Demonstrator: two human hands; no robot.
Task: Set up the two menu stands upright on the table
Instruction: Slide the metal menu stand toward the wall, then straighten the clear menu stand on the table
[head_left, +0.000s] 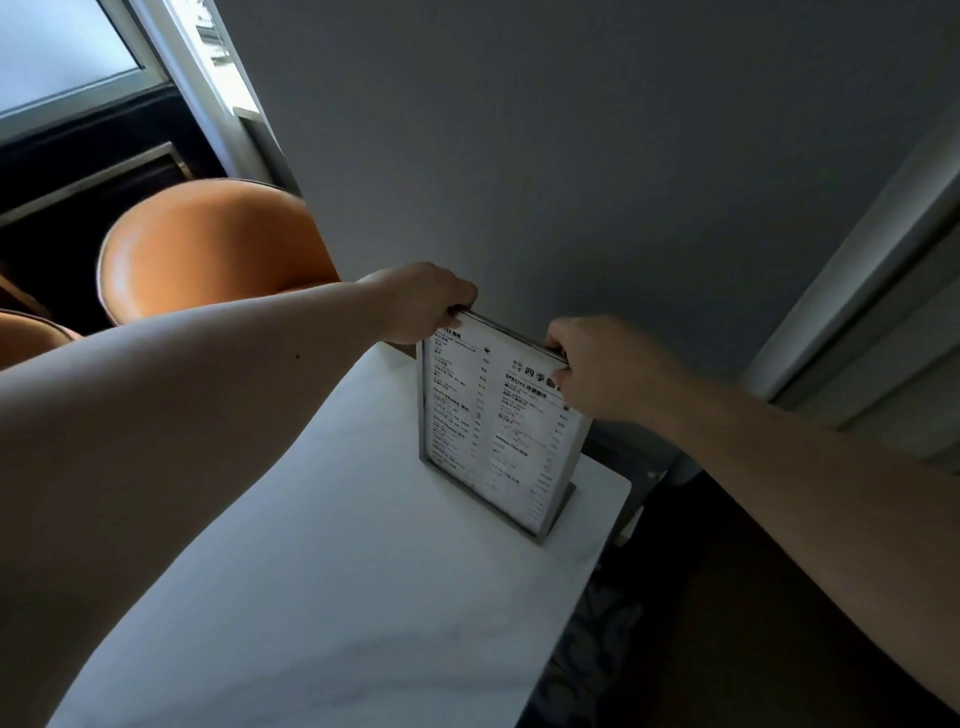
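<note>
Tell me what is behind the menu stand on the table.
Behind the menu stand rises a plain grey wall. The stand covers the table's far edge, so whether a second stand sits behind it cannot be seen.

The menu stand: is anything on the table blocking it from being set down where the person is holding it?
Nothing visible does. The menu stand already stands upright on the white table near the wall, both hands gripping its top corners: left hand, right hand.
</note>
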